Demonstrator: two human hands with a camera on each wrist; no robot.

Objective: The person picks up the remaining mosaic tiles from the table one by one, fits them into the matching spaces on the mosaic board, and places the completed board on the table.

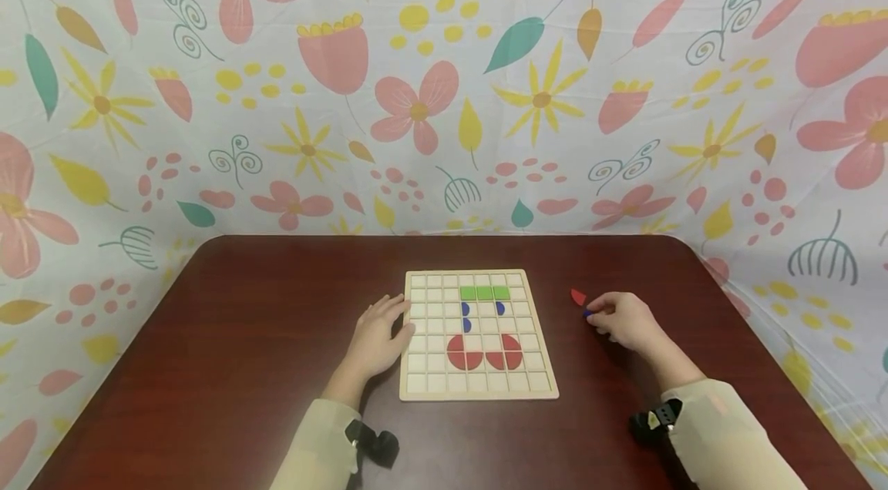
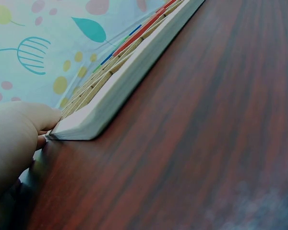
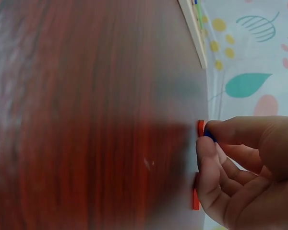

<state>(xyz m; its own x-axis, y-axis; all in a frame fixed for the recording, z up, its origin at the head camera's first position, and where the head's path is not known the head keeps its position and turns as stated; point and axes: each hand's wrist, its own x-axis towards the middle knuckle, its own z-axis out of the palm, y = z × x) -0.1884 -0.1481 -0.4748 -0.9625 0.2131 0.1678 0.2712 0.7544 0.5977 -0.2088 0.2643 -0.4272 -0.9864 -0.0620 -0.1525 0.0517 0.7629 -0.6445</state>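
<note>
A square wooden grid board (image 1: 426, 397) lies on the table. My left hand (image 1: 378, 336) rests at its left edge, fingers fairly straight, the thumb touching the rim in the left wrist view. Set in the grid are three green squares (image 1: 484, 293), three blue half-round pieces (image 1: 467, 325) and several red quarter-round pieces (image 1: 513, 360). Right of the board, my right hand (image 1: 624, 320) pinches a small blue piece (image 3: 210, 135) between thumb and finger; its shape is mostly hidden. A red quarter-round piece (image 1: 577, 297) lies just beyond the fingertips.
In the right wrist view a second red piece (image 3: 196, 191) lies by the fingers; from the head it is hidden. The dark brown table (image 1: 243, 336) ends at a flower-patterned cloth (image 1: 416, 166) behind. Each wrist wears a black camera (image 1: 372, 444).
</note>
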